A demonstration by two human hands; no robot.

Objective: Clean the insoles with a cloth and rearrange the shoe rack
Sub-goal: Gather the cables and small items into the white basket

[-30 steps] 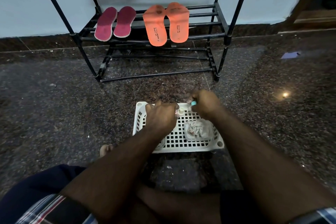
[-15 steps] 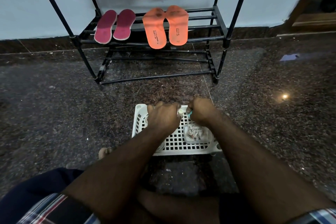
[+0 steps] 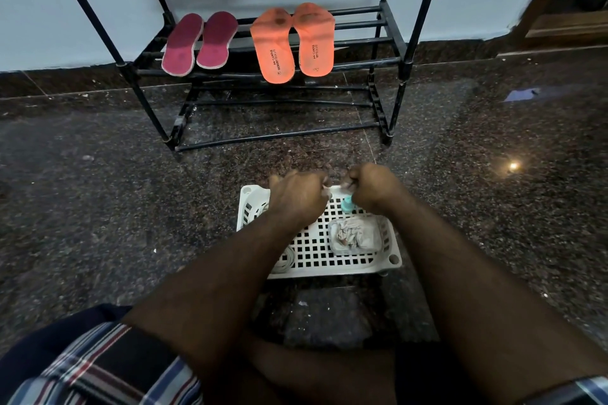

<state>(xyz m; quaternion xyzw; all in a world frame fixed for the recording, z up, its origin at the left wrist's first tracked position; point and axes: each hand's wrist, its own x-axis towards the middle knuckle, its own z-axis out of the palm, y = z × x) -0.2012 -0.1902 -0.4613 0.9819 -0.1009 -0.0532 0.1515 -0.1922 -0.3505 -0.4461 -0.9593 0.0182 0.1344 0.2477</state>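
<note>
Gripping a small teal cap [image 3: 347,205], right hand [image 3: 371,187] is curled tight; left hand [image 3: 297,196] fingers curled, pinching something small and white, unclear what. Both over white basket [image 3: 393,260] holding crumpled cloth [image 3: 353,235]; maroon insoles [image 3: 199,43] and orange insoles [image 3: 292,41] lie on shoe rack [image 3: 391,39] beyond.

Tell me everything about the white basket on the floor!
The basket is a low, white, plastic-looking tray with a grid of square holes in its bottom and slotted walls. It sits flat on the dark speckled floor in front of the shoe rack. Inside lie a crumpled cloth in a clear tub at the right and something white and coiled at the near left corner. Both hands hover over its far edge.
</note>
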